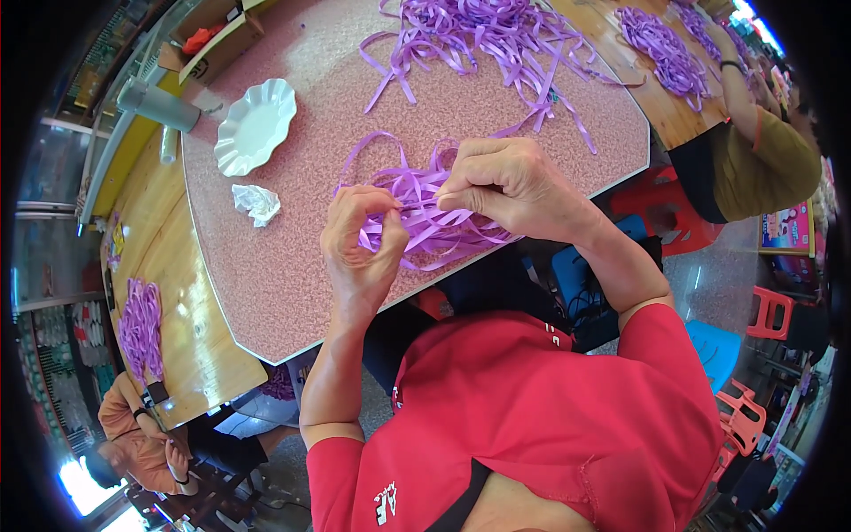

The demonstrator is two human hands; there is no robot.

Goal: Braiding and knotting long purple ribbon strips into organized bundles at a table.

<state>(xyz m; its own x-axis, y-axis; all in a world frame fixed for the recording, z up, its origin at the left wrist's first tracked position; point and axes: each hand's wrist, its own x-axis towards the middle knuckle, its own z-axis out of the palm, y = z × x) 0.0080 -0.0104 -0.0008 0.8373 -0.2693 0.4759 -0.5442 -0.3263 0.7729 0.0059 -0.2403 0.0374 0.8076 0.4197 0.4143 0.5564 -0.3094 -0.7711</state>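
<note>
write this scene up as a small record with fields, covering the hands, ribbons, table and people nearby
left hand: thumb and forefinger pinching the purple ribbons
right hand: also pinching the purple ribbons, fingertips pointing toward the left hand
surface: speckled pink table with a pale edge
far side: ribbon heap, loose and tangled, same colour
left side: scalloped white dish; crumpled white paper nearer the person
others: person in an orange top, lower left; person in an olive top, upper right

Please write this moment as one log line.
Left hand: pinching shiny purple ribbons | Right hand: likewise | Surface: speckled pink tabletop | Left side: white scalloped dish, crumpled white wad
</note>
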